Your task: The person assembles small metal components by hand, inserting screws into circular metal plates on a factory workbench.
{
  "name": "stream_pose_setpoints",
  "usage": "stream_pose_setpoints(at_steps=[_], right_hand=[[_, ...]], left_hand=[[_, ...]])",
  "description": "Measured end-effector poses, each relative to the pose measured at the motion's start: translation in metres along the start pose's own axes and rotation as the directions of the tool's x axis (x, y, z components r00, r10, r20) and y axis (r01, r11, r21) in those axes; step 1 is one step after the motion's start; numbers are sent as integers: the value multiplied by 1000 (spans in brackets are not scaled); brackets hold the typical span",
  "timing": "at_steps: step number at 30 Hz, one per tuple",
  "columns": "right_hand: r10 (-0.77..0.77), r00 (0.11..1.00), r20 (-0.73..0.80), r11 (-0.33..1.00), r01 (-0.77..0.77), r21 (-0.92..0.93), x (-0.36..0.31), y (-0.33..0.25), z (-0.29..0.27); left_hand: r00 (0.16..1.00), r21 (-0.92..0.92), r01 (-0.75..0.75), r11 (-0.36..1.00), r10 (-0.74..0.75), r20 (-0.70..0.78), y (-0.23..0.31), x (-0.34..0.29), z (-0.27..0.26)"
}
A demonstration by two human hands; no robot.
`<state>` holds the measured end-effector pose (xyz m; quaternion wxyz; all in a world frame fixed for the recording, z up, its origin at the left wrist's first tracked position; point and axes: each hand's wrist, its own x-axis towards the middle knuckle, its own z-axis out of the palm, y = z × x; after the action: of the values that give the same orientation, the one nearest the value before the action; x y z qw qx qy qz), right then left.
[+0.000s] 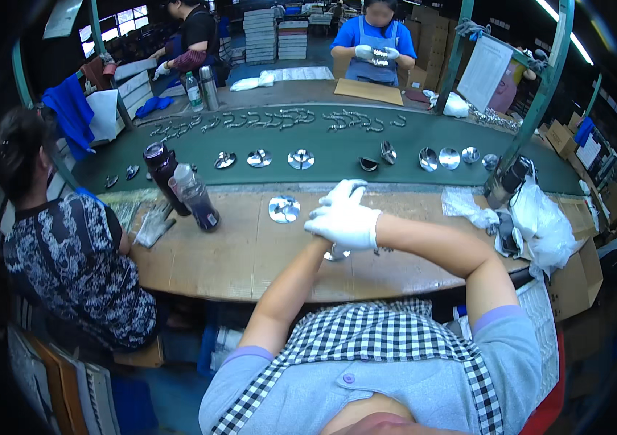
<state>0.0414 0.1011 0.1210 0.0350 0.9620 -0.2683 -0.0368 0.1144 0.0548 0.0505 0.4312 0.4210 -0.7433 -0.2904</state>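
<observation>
Both my hands wear white gloves and meet above the cardboard-covered table [228, 264]. My right hand [350, 223] lies across my left wrist, its fingers curled round the glove there. Beyond it my left hand [347, 190] shows only in part, fingers stretched out and apart, with nothing seen in them. Just left of the hands lies a shiny round metal piece [284, 209] with a raised part across its middle. Under my wrists another shiny metal piece [336, 255] is mostly hidden.
A green belt [199, 148] beyond the table carries several round metal pieces and curved metal parts. A dark bottle [165, 174] and clear bottle [196, 197] stand left; plastic bags [544, 221] lie right. One person [80, 268] sits left; two stand across the belt.
</observation>
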Motion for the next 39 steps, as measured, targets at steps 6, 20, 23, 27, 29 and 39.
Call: stream_pose_setpoints(at_steps=[6,20,23,27,29,39], right_hand=[[-52,999,-7,982,50,-181,-12,-47,-27],[-372,863,-342,913,272,-305,-3,-98,4],[-403,865,-298,894,303,-331,12,-103,9],[-419,833,-362,908,381,-174,37,-98,24],[-383,846,-371,909,417,11,53,-94,35],[-551,741,-384,753,640,155,131,-52,58]], left_hand=[[999,-103,-42,994,41,-11,34,-36,-11],[935,-664,350,661,-208,287,57,-64,-28],[936,-838,351,417,-140,322,38,-56,-23],[918,-885,396,244,-143,371,16,-45,-32],[898,-884,439,159,-87,431,-1,-40,-39],[878,-901,356,-248,-242,413,-103,-28,-70]])
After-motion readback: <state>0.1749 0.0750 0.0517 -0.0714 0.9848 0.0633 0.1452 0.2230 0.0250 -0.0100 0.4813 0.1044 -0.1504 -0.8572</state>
